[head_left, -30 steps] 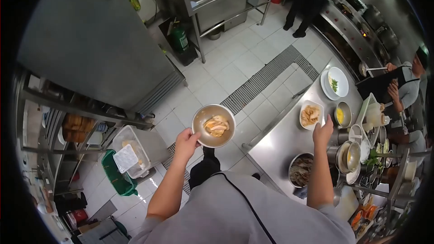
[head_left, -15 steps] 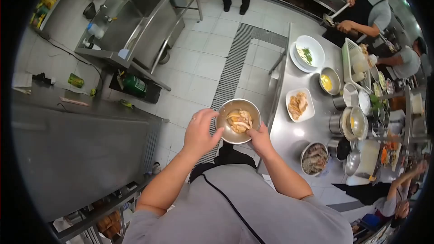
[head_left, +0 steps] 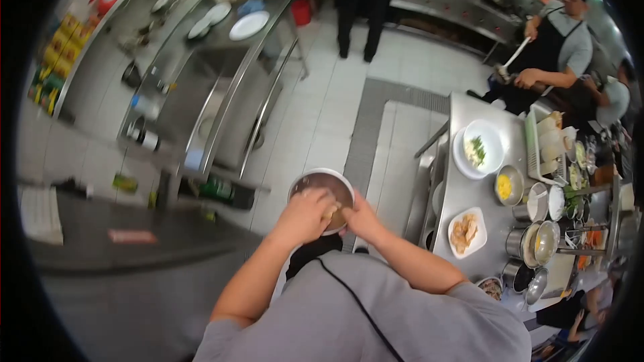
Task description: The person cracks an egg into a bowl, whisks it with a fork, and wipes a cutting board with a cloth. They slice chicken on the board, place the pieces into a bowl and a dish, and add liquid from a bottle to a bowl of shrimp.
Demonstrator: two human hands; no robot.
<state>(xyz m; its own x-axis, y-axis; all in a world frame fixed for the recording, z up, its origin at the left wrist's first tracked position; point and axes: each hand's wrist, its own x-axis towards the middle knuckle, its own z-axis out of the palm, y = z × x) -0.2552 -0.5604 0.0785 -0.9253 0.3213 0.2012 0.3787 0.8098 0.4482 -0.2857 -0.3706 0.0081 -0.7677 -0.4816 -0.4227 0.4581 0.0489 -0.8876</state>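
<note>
Close in front of my body is a round metal bowl. My right hand grips its right rim, thumb on the inside and fingers partly hidden below. Down inside the bowl is my left hand, its fingers curled and bunched over the pale, marinated-looking meat pieces. Most of that meat is covered by the hand, and motion blurs the fingertips.
On the steel table at right are a white dish of meat, a white bowl with chopped greens, a yellow-filled metal bowl and several pots. A sink counter stands at left. A co-worker holds a ladle; another person stands ahead.
My left hand has gone from beside the rim down into the bowl, over the meat. The bowl is slightly lower and further left. The view has shifted, bringing more of the person ahead into sight.
</note>
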